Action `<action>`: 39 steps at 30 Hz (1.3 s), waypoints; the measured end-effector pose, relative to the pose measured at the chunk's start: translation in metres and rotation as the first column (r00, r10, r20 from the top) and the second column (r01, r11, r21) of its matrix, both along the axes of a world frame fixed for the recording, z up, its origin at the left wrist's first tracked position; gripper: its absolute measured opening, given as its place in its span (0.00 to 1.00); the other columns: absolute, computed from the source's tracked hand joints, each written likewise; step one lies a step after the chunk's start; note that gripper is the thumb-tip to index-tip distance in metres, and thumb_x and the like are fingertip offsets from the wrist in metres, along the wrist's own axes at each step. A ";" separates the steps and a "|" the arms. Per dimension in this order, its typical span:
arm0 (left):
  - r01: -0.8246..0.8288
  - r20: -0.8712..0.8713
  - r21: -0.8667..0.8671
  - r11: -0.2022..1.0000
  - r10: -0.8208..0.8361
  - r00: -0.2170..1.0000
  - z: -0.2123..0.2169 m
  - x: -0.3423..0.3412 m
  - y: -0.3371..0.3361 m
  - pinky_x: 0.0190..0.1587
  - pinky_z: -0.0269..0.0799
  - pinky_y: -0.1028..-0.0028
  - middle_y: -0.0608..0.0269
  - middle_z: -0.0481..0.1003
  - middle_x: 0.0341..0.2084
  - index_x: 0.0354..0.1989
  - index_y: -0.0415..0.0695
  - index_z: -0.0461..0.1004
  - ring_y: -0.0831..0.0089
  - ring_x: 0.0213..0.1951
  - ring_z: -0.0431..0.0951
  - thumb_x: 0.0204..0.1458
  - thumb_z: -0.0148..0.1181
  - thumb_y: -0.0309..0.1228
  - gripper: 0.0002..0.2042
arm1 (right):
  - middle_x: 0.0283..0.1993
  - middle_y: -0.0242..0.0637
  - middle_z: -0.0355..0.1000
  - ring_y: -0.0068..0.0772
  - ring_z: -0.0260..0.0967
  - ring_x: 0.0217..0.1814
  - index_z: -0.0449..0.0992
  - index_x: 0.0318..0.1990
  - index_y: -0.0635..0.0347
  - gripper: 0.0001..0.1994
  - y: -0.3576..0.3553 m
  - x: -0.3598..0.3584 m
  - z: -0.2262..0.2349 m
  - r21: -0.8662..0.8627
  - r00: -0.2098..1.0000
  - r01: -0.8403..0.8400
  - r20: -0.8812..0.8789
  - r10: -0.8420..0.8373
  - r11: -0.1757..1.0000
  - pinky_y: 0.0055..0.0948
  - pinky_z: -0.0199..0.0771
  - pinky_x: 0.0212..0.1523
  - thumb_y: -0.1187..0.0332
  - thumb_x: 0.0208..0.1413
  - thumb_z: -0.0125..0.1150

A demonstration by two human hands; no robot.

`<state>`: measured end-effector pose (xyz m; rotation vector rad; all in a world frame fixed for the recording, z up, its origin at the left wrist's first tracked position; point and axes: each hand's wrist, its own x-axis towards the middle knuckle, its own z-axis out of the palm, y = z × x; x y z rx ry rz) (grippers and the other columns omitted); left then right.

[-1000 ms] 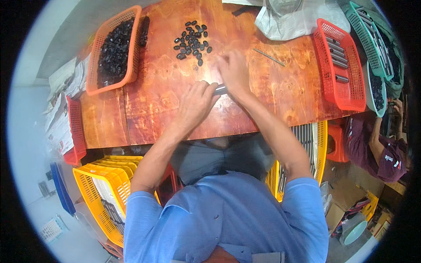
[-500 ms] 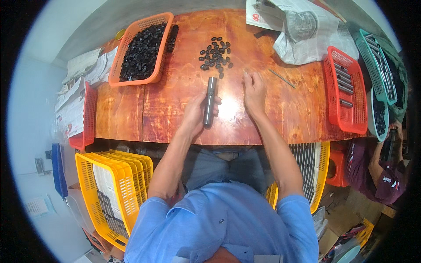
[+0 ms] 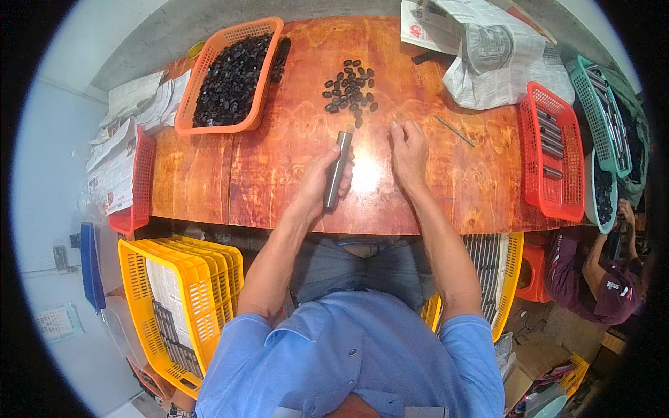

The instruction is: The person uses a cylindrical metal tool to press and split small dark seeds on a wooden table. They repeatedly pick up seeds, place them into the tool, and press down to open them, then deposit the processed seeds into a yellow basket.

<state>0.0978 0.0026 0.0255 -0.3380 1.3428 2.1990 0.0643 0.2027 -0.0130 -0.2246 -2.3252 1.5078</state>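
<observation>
A dark grey cylinder (image 3: 338, 173) is slanting over the bench (image 3: 268, 174), the left hand's (image 3: 315, 180) fingers grasping its middle, seemingly to leave both ends clear. Black ovals (image 3: 354, 87) are lying just beyond, presumably for easy reach. The right hand (image 3: 410, 153) is curling nearby; whether its fingers are pinching anything, I cannot tell. Left fingers are hiding the cylinder's underside.

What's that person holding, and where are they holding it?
The left hand holds a shiny grey cylinder around its middle; nothing shows in the right hand.
</observation>
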 end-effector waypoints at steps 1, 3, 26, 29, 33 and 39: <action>0.003 0.000 -0.003 1.000 -0.003 1.000 0.003 0.000 0.000 0.21 0.65 0.78 0.67 0.71 0.22 0.47 0.40 0.72 0.78 0.21 0.70 0.71 0.47 0.47 0.20 | 0.33 0.43 0.70 0.40 0.70 0.36 0.74 0.33 0.68 0.15 0.000 0.001 0.002 0.014 1.000 -0.001 -0.001 0.001 1.000 0.37 0.69 0.41 0.63 0.68 0.58; 0.002 -0.029 -0.017 1.000 -0.002 1.000 0.004 0.002 0.002 0.20 0.65 0.79 0.67 0.71 0.21 0.45 0.40 0.72 0.79 0.20 0.70 0.71 0.47 0.47 0.20 | 0.32 0.43 0.70 0.40 0.70 0.37 0.74 0.32 0.68 0.15 0.000 0.001 0.002 0.011 1.000 -0.006 -0.004 0.006 1.000 0.37 0.69 0.41 0.64 0.68 0.58; -0.194 -0.247 -0.192 0.962 0.144 0.958 -0.012 -0.033 -0.003 0.26 0.69 0.76 0.65 0.72 0.28 0.54 0.40 0.70 0.77 0.24 0.72 0.70 0.54 0.41 0.16 | 0.29 0.45 0.65 0.41 0.65 0.34 0.70 0.28 0.67 0.18 -0.001 -0.003 -0.001 0.071 1.000 -0.027 -0.015 0.028 0.997 0.40 0.65 0.39 0.62 0.66 0.58; -0.197 -0.262 -0.340 0.920 0.108 0.959 0.002 -0.045 0.005 0.23 0.66 0.78 0.68 0.70 0.24 0.49 0.42 0.70 0.80 0.21 0.70 0.68 0.59 0.41 0.14 | 0.29 0.45 0.65 0.41 0.65 0.34 0.70 0.28 0.67 0.17 0.001 -0.003 -0.001 0.086 1.000 -0.012 -0.008 0.013 0.996 0.40 0.66 0.39 0.63 0.66 0.58; -0.252 -0.284 -0.358 0.899 0.153 0.946 -0.002 -0.055 0.005 0.21 0.64 0.77 0.70 0.70 0.20 0.48 0.41 0.71 0.80 0.19 0.69 0.68 0.58 0.39 0.12 | 0.32 0.47 0.68 0.46 0.68 0.37 0.73 0.30 0.66 0.15 -0.002 0.000 0.005 0.047 0.999 -0.022 0.043 0.020 0.999 0.41 0.67 0.41 0.62 0.65 0.58; -0.293 -0.247 -0.203 0.934 0.240 0.939 -0.008 -0.044 0.002 0.22 0.68 0.75 0.67 0.69 0.22 0.47 0.43 0.70 0.77 0.20 0.71 0.71 0.52 0.41 0.13 | 0.36 0.48 0.73 0.52 0.72 0.44 0.78 0.34 0.64 0.10 -0.004 -0.003 0.000 0.119 0.999 -0.045 0.007 0.044 0.992 0.46 0.69 0.47 0.65 0.62 0.61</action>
